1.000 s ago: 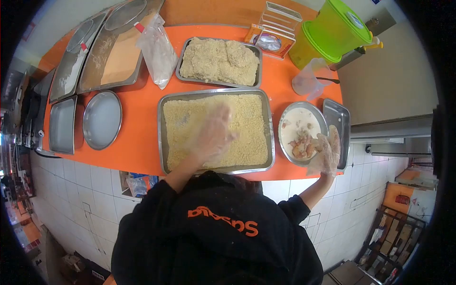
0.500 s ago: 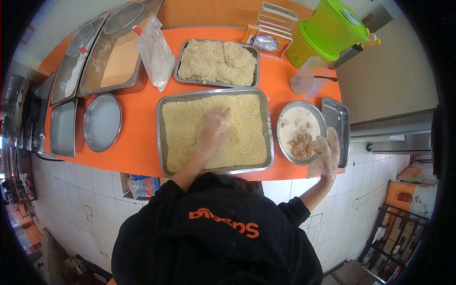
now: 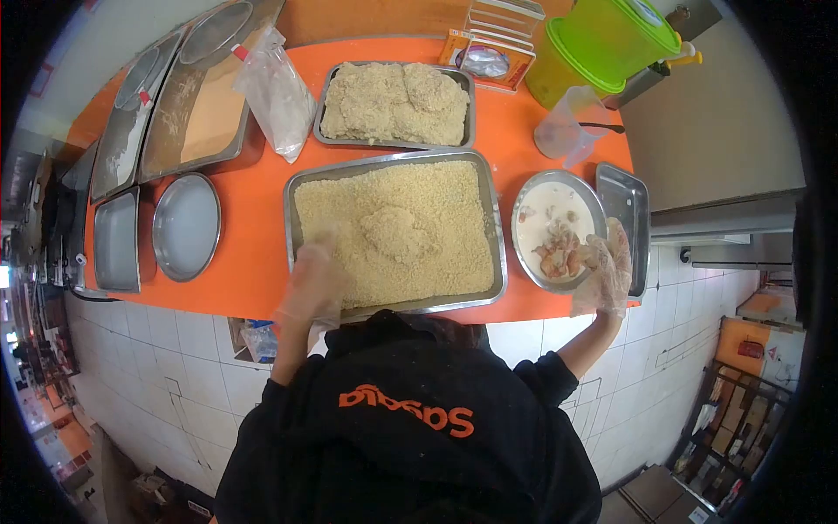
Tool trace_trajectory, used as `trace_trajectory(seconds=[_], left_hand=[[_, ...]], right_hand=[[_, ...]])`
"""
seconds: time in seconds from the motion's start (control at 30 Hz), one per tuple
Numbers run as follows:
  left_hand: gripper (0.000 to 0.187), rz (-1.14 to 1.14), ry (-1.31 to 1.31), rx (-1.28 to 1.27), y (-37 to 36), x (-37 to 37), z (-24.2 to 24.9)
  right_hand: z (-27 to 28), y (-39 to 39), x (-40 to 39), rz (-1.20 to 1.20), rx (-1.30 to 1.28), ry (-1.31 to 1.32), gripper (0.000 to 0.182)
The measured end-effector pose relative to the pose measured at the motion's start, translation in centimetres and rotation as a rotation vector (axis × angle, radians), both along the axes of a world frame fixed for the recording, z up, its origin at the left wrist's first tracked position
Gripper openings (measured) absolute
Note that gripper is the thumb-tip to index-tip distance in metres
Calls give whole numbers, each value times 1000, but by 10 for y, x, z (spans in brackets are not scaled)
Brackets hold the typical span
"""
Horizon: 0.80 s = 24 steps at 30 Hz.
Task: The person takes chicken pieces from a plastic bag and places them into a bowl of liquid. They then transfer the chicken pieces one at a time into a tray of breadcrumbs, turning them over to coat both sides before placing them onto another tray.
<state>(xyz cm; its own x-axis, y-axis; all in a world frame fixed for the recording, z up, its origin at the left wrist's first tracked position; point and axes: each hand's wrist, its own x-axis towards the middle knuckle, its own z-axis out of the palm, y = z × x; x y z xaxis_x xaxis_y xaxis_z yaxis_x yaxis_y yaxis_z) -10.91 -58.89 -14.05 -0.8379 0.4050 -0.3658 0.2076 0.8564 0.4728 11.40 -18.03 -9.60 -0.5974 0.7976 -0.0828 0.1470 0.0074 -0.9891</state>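
Observation:
My left hand (image 3: 319, 278), in a clear plastic glove, is blurred over the left front edge of a large metal tray (image 3: 499, 262) of pale crumbs (image 3: 454, 192). A crumb-covered piece (image 3: 398, 234) lies in the middle of these crumbs. At the right, my gloved right hand (image 3: 608, 266) is at the right rim of a round metal bowl (image 3: 524, 272), its fingers apart and partly raised. Inside the bowl, pieces of raw meat (image 3: 559, 251) sit in white liquid (image 3: 535, 229).
Behind the crumbs stands a tray of coated pieces (image 3: 393, 105). To its left are a plastic bag (image 3: 278, 96), a deep tray (image 3: 205, 122) and a round pan (image 3: 188, 227). A plastic jug (image 3: 567, 127), green tubs (image 3: 611, 44) and an empty tray (image 3: 630, 227) are at the right.
My left hand has moved off the middle of the crumbs toward the tray's left front edge, uncovering the crumb-covered piece. My right hand remains beside the bowl. The view has shifted slightly.

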Motion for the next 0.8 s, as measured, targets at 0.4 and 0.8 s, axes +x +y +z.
trace_trajectory(seconds=[0.4,0.8], left_hand=[[45,-81,287,688,24,-5,-12],[54,-613,591,54,88,-3,7]], right_hand=[[-6,11,-6,98,34,28,60],[-6,10,4,26,14,-16,59]])
